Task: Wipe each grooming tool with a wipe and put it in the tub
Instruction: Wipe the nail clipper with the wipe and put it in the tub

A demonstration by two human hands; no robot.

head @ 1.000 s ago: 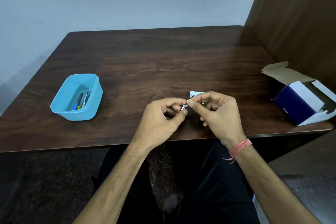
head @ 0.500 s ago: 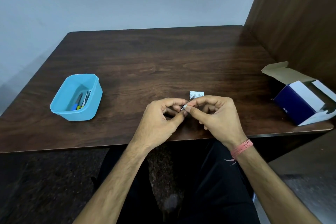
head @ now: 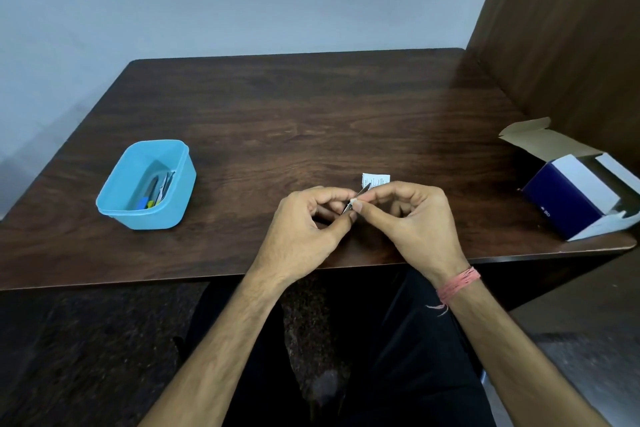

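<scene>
Head view, right hand (head: 419, 218): my thumb and forefinger pinch the small wipe (head: 354, 201) around the tool, now lower on its shaft than a second ago.
Left hand (head: 304, 229): my fingers are clamped on the thin metal tool (head: 360, 196), above the table's (head: 311, 107) near edge.
Change: bare tip shows, so this stroke is nearly done.
Torn wrapper (head: 376, 179): just behind my fingers.
Tub (head: 147, 185): well left, holding earlier tools.

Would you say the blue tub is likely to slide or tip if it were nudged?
The blue tub looks like thin plastic holding only a few slim tools, so probably light and likely to slide on the smooth table. Its broad, low shape suggests it would not tip easily.
</scene>
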